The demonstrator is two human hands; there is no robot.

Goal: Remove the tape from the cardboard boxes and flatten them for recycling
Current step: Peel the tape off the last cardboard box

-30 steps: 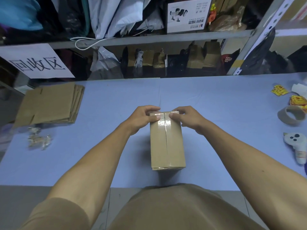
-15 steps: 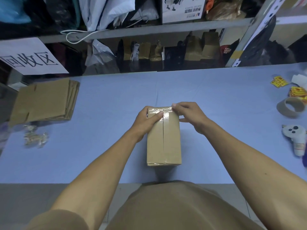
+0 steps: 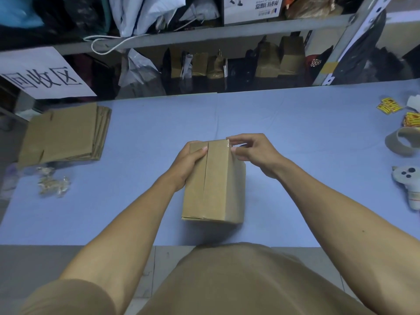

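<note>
A small brown cardboard box point(image 3: 216, 185) sits in the middle of the blue table point(image 3: 295, 123), tilted up on its left side. My left hand point(image 3: 189, 162) grips the box's far left edge, thumb lying on the top flap. My right hand point(image 3: 252, 151) is at the far right corner, where thumb and fingertips pinch clear tape point(image 3: 228, 143). The seam down the top of the box shows bare cardboard.
A stack of flattened boxes point(image 3: 66, 133) lies at the far left, with crumpled tape scraps point(image 3: 53, 184) in front of it. At the right edge are a spent tape roll core point(image 3: 403, 142), yellow labels point(image 3: 389, 108) and a white tape dispenser point(image 3: 409, 185). Cluttered shelves stand behind.
The box has rolled up onto its right side. My right hand slid from the top's far end to the far right corner, and the shiny tape there no longer covers the top.
</note>
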